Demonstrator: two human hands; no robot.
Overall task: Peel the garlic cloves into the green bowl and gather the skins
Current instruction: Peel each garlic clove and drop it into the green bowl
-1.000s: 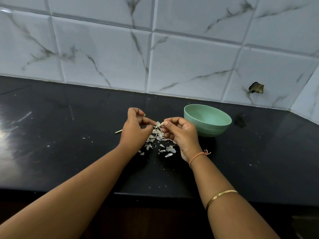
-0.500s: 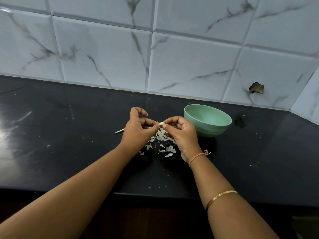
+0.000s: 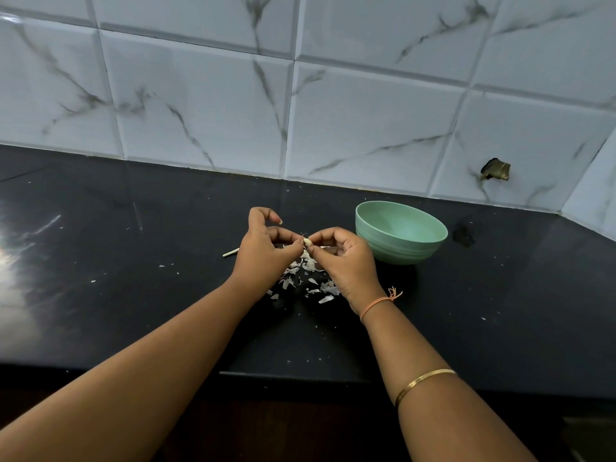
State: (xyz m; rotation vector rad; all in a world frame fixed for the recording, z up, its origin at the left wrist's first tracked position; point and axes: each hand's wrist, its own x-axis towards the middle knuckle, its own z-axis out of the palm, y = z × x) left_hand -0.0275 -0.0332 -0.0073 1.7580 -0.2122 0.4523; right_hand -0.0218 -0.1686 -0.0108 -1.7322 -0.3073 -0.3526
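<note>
1. the left hand (image 3: 263, 251) has its thumb and middle fingers curled in, pinching the left side of the garlic clove (image 3: 307, 242). its forefinger arches up, clear of the clove.
2. the right hand (image 3: 346, 261) pinches the clove's right side between curled thumb and forefinger. its other fingers are tucked loosely beneath.
3. the clove sits pale between the two sets of fingertips, held above the heap of skins (image 3: 310, 271) on the black counter (image 3: 133, 278). it is left of the green bowl (image 3: 403, 253) and apart from it.
4. the clove is too small in view to tell whether any skin clings to it.
5. compared with a second ago, both hands remain in much the same spot and keep their pinch. the bowl and the skins have not shifted.
</note>
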